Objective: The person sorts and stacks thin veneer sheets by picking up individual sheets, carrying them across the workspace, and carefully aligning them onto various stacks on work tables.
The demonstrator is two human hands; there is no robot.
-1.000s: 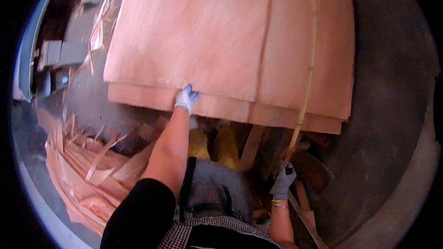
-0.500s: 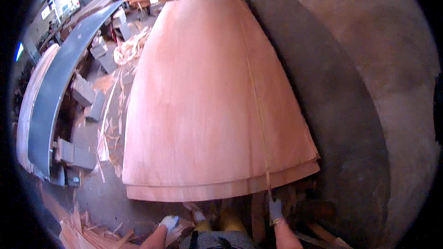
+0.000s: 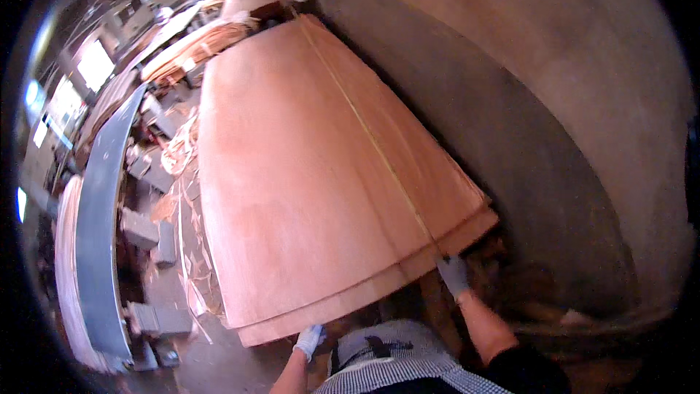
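A tall stack of broad, pinkish-brown wood veneer sheets point(image 3: 292, 168) lies before me, with a lower sheet point(image 3: 343, 300) jutting out at the near edge. Along the right part of its top runs a thin yellowish strip point(image 3: 372, 131), stretched nearly straight from the far end to the near edge. My right hand point(image 3: 453, 274), in a grey-white glove, is closed round the strip's near end at that edge. My left hand point(image 3: 310, 339), in a white glove, is at the near edge, left of my body; its fingers are too blurred to make out.
To the left, a long dark board point(image 3: 100, 219) rests beside grey blocks point(image 3: 157, 319). Veneer scraps point(image 3: 182, 147) litter the floor between it and the stack. More veneer piles point(image 3: 193, 47) stand beyond. A brown-grey floor point(image 3: 525, 138) stretches along the right side.
The view has turned and the stack now appears slanted. My left hand has come up to the stack's near edge. My right hand stays at the strip's near end.
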